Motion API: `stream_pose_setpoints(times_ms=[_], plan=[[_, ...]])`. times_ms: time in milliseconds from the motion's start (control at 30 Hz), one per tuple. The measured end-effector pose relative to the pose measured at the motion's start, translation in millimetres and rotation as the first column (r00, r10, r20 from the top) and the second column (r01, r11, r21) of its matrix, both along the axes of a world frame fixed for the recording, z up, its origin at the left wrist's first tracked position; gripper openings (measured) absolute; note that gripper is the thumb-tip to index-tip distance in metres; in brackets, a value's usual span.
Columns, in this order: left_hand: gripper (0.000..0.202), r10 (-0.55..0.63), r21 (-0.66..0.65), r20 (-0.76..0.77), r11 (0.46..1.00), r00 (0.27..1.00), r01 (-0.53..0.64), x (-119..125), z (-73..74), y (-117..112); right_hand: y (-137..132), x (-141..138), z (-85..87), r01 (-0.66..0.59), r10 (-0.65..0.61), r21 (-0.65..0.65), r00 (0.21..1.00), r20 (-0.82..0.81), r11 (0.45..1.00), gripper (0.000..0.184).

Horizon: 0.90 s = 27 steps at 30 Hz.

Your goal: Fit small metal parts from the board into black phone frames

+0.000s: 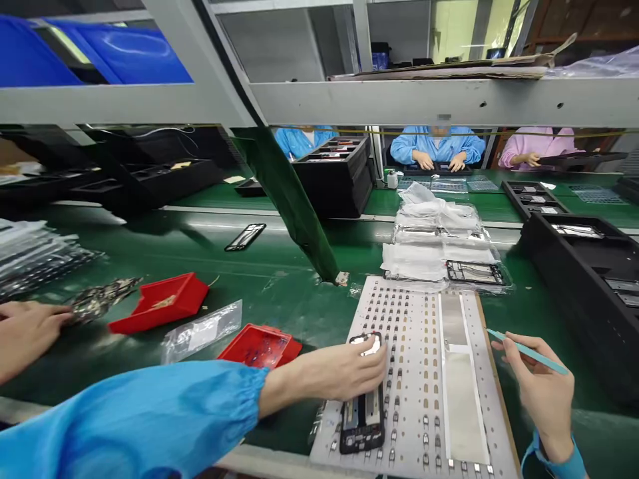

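- A black phone frame (363,406) is lain upon a grey sheet of small parts (429,372) at six o'clock, on the green table (239,266).
- The frame's top end is pressed down by the left hand (339,372), fingers flat and close together.
- A thin teal tool (529,351) is pinched in the right hand (542,389) at four o'clock, its tip held clear of the sheet.
- Most rows appear full (lower ones partly emptied), so much is judged left.
- More bagged frames (444,243) are stacked at one o'clock, seemingly untouched.

Left hand (344,369) flat, right hand (542,389) pinching
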<state>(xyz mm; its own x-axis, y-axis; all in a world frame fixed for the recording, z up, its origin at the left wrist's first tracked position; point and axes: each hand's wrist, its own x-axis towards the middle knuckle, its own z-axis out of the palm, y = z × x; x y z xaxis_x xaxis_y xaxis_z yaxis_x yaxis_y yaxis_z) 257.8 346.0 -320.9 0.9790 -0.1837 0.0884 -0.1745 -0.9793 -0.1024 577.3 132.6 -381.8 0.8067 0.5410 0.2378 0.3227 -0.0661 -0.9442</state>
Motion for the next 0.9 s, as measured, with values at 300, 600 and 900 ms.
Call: stream_pose_setpoints(times_ms=[300,600,900], plan=[[0.055,0.528,0.062,-0.094,0.849,0.844,-0.525,112,58.9,92,-3,16,-22.4,0.057,-0.049,0.092,0.995,-0.093,0.994,0.034],[0.040,0.521,-0.009,-0.174,0.847,0.835,-0.531,191,22.7,135,4,14,-21.6,0.026,-0.013,0.123,0.995,-0.101,0.992,0.032],[0.036,0.417,-0.458,0.206,0.841,0.885,-0.289,145,51.2,61,8,19,-26.6,0.106,-0.091,0.148,0.990,-0.105,0.983,0.034]])
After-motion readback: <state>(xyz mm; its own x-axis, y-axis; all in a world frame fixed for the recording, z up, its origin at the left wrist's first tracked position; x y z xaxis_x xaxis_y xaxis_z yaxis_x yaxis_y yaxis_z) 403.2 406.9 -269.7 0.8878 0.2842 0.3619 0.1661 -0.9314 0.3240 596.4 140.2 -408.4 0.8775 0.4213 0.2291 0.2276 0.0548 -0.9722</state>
